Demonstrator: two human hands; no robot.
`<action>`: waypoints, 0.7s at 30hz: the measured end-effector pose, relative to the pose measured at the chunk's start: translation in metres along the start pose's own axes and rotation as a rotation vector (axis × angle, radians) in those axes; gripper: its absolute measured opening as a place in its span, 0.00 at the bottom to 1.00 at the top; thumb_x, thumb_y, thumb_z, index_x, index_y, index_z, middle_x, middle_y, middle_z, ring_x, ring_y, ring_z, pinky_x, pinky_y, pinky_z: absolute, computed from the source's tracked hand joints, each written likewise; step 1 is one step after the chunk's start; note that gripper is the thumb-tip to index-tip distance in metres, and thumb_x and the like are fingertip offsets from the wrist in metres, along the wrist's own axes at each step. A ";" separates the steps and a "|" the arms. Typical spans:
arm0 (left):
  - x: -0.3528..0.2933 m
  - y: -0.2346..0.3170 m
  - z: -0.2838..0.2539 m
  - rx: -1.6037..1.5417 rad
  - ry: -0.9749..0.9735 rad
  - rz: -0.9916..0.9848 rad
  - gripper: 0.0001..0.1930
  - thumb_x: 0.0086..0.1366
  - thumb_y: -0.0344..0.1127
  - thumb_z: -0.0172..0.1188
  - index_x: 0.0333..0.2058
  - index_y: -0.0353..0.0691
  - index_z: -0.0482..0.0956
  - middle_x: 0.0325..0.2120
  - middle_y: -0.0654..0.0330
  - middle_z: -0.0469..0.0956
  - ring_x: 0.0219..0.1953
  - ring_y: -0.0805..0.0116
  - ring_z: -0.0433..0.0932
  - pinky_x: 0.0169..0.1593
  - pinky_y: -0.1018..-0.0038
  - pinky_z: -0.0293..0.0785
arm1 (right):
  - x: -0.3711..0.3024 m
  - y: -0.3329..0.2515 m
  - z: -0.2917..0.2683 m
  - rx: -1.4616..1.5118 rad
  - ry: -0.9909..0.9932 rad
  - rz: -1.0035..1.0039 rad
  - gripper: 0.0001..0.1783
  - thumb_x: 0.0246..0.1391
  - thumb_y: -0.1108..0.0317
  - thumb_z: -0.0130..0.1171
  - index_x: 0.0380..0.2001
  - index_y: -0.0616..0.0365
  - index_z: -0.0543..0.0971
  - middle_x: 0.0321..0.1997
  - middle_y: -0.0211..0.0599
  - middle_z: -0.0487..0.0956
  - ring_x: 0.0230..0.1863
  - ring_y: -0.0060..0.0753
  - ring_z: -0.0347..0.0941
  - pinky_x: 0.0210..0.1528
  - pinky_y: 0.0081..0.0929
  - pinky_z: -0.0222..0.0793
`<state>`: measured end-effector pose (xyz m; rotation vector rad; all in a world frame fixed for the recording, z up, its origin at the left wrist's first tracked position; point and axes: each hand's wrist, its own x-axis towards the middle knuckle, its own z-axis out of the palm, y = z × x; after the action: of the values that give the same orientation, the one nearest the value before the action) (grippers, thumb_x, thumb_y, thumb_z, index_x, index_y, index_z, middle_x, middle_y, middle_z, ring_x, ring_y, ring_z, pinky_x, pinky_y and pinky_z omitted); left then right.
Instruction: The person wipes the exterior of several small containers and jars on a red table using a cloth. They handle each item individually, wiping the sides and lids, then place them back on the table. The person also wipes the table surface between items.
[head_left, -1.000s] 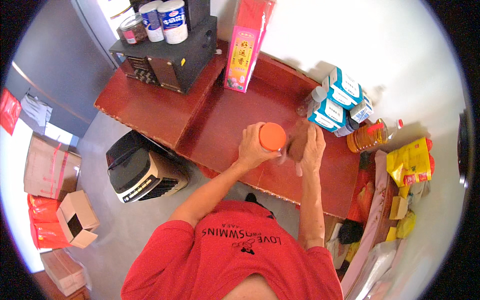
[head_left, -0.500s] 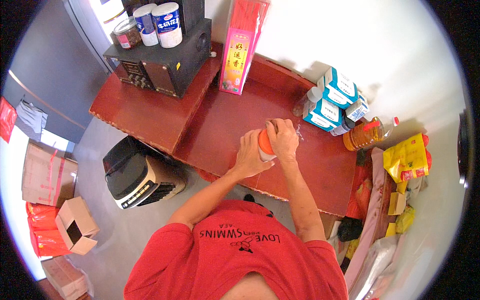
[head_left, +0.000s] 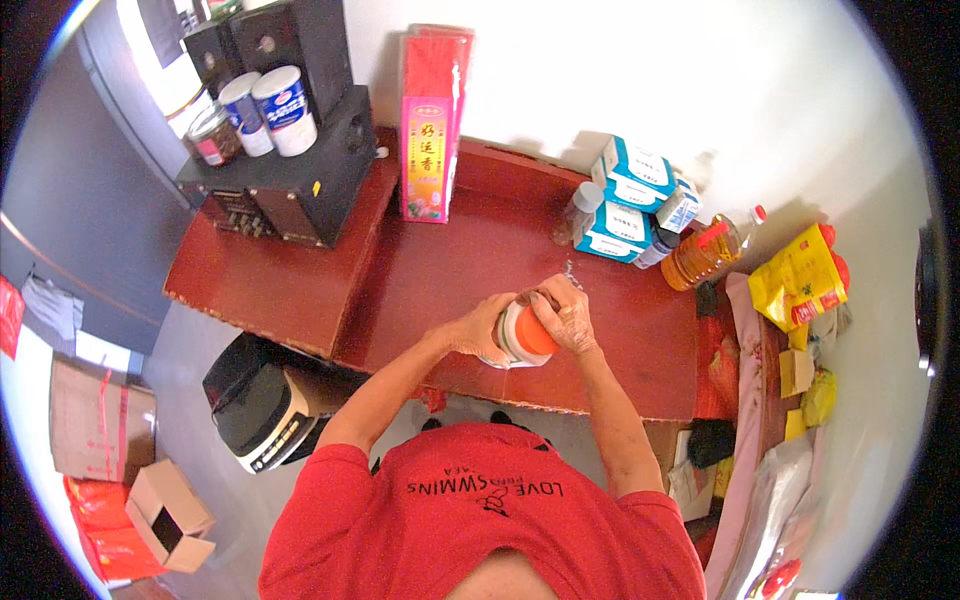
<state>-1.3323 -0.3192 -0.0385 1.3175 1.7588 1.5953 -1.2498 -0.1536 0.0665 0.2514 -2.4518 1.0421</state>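
Note:
A whitish jar (head_left: 520, 361) with an orange lid (head_left: 534, 336) is tilted in my hands over the red tabletop (head_left: 430, 270), close to its front edge. My left hand (head_left: 479, 328) wraps around the side of the jar. From the other side my right hand (head_left: 567, 316) is closed over the lid, its fingers curled on the far edge. Whether the lid is loose cannot be made out. Beyond my right hand a few pale bits (head_left: 570, 271) lie on the wood.
Teal-and-white boxes (head_left: 618, 222), a clear jar (head_left: 580, 209) and a bottle of amber oil (head_left: 696, 262) stand at back right. A tall pink-and-red incense pack (head_left: 428, 150) leans against the wall. Cans (head_left: 285, 115) sit on a black speaker (head_left: 300, 190) at left.
The jar now shows more of its orange lid toward me. Both hands keep hold of it, closer to the table's front edge. The whole view has shifted.

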 end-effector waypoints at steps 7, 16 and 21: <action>0.001 0.042 0.034 0.236 0.057 -0.121 0.51 0.29 0.44 0.79 0.53 0.37 0.60 0.47 0.47 0.71 0.50 0.49 0.72 0.54 0.60 0.68 | -0.052 0.054 -0.005 0.567 0.392 0.614 0.17 0.61 0.59 0.50 0.36 0.65 0.79 0.33 0.38 0.81 0.34 0.29 0.75 0.39 0.29 0.70; -0.011 0.056 0.050 0.198 0.423 -0.172 0.41 0.37 0.40 0.75 0.50 0.38 0.63 0.44 0.48 0.71 0.49 0.52 0.72 0.51 0.60 0.68 | -0.050 -0.037 -0.001 -0.428 0.133 0.059 0.26 0.44 0.64 0.63 0.51 0.49 0.75 0.54 0.43 0.69 0.49 0.51 0.70 0.53 0.38 0.68; -0.012 0.039 0.064 0.208 0.517 -0.187 0.44 0.36 0.40 0.78 0.51 0.36 0.62 0.45 0.50 0.70 0.51 0.55 0.70 0.51 0.62 0.69 | -0.036 -0.031 -0.010 -0.220 0.028 0.320 0.28 0.40 0.58 0.66 0.50 0.45 0.76 0.55 0.42 0.69 0.53 0.50 0.69 0.51 0.42 0.70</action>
<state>-1.2609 -0.3003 -0.0219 0.8280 2.3282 1.7895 -1.2045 -0.1686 0.0753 -0.2320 -2.6090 0.8783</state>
